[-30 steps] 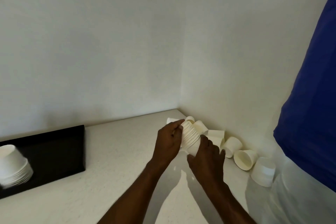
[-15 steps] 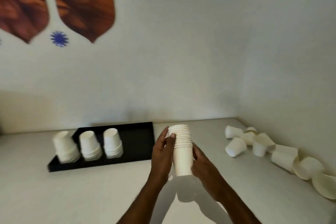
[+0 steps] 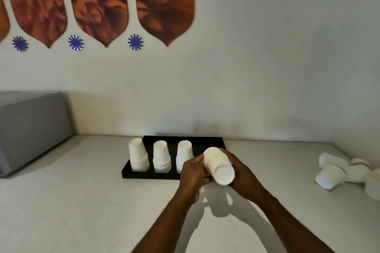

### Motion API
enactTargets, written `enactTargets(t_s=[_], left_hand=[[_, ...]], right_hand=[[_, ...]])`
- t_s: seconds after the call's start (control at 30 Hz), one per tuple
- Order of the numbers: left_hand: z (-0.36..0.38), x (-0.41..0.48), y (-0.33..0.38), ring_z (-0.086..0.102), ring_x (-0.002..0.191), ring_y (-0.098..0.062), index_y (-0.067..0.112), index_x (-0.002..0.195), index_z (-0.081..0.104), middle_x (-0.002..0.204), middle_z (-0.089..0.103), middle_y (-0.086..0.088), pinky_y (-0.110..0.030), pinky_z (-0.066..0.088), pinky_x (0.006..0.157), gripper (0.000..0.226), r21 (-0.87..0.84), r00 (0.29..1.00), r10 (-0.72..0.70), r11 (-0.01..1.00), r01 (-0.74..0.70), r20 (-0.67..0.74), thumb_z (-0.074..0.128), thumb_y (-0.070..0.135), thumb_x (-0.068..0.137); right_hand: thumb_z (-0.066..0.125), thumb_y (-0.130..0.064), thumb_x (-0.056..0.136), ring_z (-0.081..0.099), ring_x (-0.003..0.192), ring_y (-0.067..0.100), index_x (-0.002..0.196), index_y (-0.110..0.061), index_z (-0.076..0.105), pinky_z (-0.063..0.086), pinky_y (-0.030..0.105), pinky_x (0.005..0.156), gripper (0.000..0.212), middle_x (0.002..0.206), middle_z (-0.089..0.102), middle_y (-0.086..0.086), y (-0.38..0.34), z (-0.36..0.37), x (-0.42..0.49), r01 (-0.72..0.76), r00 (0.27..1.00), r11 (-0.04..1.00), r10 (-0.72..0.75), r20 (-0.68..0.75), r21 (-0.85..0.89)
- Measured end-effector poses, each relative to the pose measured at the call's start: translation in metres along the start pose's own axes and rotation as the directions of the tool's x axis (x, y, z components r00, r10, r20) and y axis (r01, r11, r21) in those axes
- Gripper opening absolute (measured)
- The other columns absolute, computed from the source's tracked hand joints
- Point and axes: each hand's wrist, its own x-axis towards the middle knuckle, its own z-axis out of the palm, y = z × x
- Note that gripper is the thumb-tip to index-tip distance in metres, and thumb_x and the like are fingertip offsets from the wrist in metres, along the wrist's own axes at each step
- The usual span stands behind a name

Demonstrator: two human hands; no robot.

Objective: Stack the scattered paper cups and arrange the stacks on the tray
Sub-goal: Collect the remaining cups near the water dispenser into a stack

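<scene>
Well to the left of the black tray (image 3: 205,141), a grey box (image 3: 30,129) sits on the pale counter (image 3: 82,201) against the wall. On the wall above and to the left of the tray hang orange-brown pointed panels (image 3: 98,2), with small blue rosettes (image 3: 76,42) between their tips.

On the tray, three piles of plain white paper cups stand upside down in a row along its front edge. The left stack (image 3: 138,155) is at the tray's left end, the middle stack (image 3: 161,156) is just beside it, and the third stack (image 3: 184,153) is next along. My knuckles hide part of the third stack's lower right side. The back strip of the tray and its right part are bare.

My left hand (image 3: 193,172) is at the tray's front edge, right of the third stack. Its fingers are curled round the left side of the held stack (image 3: 219,165). That stack is tipped over, with its closed base facing me and its rim end pointing back toward the tray. It hangs above the counter at the tray's front right corner and casts a shadow below. My right hand (image 3: 242,174) wraps its right side, palm against the wall of the cups and fingers curved behind them.

Far to the right of the tray, loose cups (image 3: 331,177) lie tumbled on their sides on the counter, touching one another.
</scene>
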Motion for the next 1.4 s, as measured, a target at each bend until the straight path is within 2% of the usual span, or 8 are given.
enactTargets(t_s=[0.27, 0.4, 0.67, 1.0, 1.1, 1.17, 1.3, 1.4], left_hand=[[-0.001, 0.045, -0.024, 0.060, 0.113, -0.018, 0.012, 0.132, 0.055, 0.121, 0.066, -0.006, -0.035, 0.048, 0.100, 0.033, 0.403, 0.921, 0.334, 0.829, -0.388, 0.200, 0.046, 0.015, 0.100], [0.007, 0.071, -0.043, 0.063, 0.104, -0.022, 0.004, 0.123, 0.057, 0.113, 0.068, -0.010, -0.026, 0.049, 0.087, 0.029, 0.456, 0.917, 0.366, 0.796, -0.397, 0.160, 0.044, 0.016, 0.101], [0.011, 0.090, -0.076, 0.060, 0.086, -0.017, -0.004, 0.110, 0.061, 0.101, 0.068, -0.015, 0.000, 0.038, 0.066, 0.026, 0.466, 0.937, 0.343, 0.821, -0.331, 0.062, 0.043, 0.012, 0.101], [0.019, 0.080, -0.072, 0.054, 0.113, -0.043, -0.016, 0.118, 0.052, 0.113, 0.058, -0.033, -0.040, 0.042, 0.096, 0.026, 0.416, 0.980, 0.197, 0.893, -0.171, -0.018, 0.046, -0.002, 0.097], [0.018, 0.066, -0.077, 0.063, 0.090, -0.026, -0.001, 0.102, 0.065, 0.097, 0.067, -0.017, -0.027, 0.049, 0.077, 0.018, 0.460, 0.936, 0.343, 0.846, -0.270, -0.081, 0.051, 0.009, 0.096], [0.021, 0.055, -0.080, 0.062, 0.080, -0.016, 0.009, 0.094, 0.067, 0.088, 0.068, -0.005, -0.017, 0.044, 0.068, 0.018, 0.540, 0.901, 0.423, 0.781, -0.313, -0.091, 0.052, 0.018, 0.096], [0.041, 0.034, -0.094, 0.061, 0.107, -0.019, 0.016, 0.115, 0.064, 0.113, 0.067, -0.002, -0.034, 0.048, 0.090, 0.026, 0.656, 0.911, 0.409, 0.675, -0.338, 0.048, 0.051, 0.027, 0.096], [0.066, 0.017, -0.108, 0.049, 0.128, -0.021, 0.011, 0.134, 0.054, 0.137, 0.056, -0.006, -0.029, 0.034, 0.106, 0.041, 0.675, 0.896, 0.386, 0.602, -0.425, 0.220, 0.053, 0.026, 0.096]], right_hand=[[0.083, -0.036, 0.070, 0.062, 0.102, -0.005, 0.112, -0.045, 0.055, 0.050, 0.012, 0.077, 0.051, 0.106, 0.067, -0.026, 0.025, 0.016, 0.041, -0.197, 0.973, 0.978, 0.204, -0.108, 0.067], [0.078, -0.043, 0.074, 0.063, 0.106, 0.009, 0.125, -0.027, 0.056, 0.052, 0.033, 0.093, 0.057, 0.118, 0.067, -0.009, 0.046, 0.023, 0.066, -0.256, 0.960, 0.967, 0.254, -0.115, -0.001], [0.066, -0.046, 0.084, 0.061, 0.109, 0.018, 0.126, -0.017, 0.056, 0.042, 0.022, 0.083, 0.051, 0.123, 0.064, 0.002, 0.083, 0.038, 0.091, -0.328, 0.945, 0.923, 0.322, -0.063, -0.203], [0.069, -0.035, 0.085, 0.063, 0.104, 0.029, 0.113, -0.006, 0.060, 0.042, 0.023, 0.079, 0.041, 0.112, 0.067, 0.015, 0.080, 0.050, 0.090, -0.297, 0.951, 0.885, 0.307, -0.031, -0.359], [0.064, -0.042, 0.086, 0.060, 0.106, 0.026, 0.117, -0.006, 0.056, 0.043, 0.025, 0.080, 0.049, 0.114, 0.063, 0.013, 0.069, 0.047, 0.076, -0.268, 0.963, 0.867, 0.234, -0.133, -0.420], [0.055, -0.041, 0.092, 0.051, 0.122, 0.025, 0.136, -0.009, 0.045, 0.044, 0.032, 0.096, 0.055, 0.133, 0.054, 0.012, 0.060, 0.044, 0.061, -0.316, 0.946, 0.819, 0.234, -0.223, -0.479], [0.049, -0.035, 0.096, 0.049, 0.121, 0.024, 0.133, -0.009, 0.051, 0.041, 0.032, 0.101, 0.045, 0.133, 0.054, 0.010, 0.050, 0.023, 0.011, -0.310, 0.937, 0.802, 0.167, -0.305, -0.512], [0.048, -0.031, 0.097, 0.052, 0.116, 0.028, 0.120, -0.006, 0.061, 0.040, 0.034, 0.099, 0.037, 0.121, 0.061, 0.012, 0.051, -0.006, -0.031, -0.323, 0.927, 0.753, 0.131, -0.350, -0.573]])
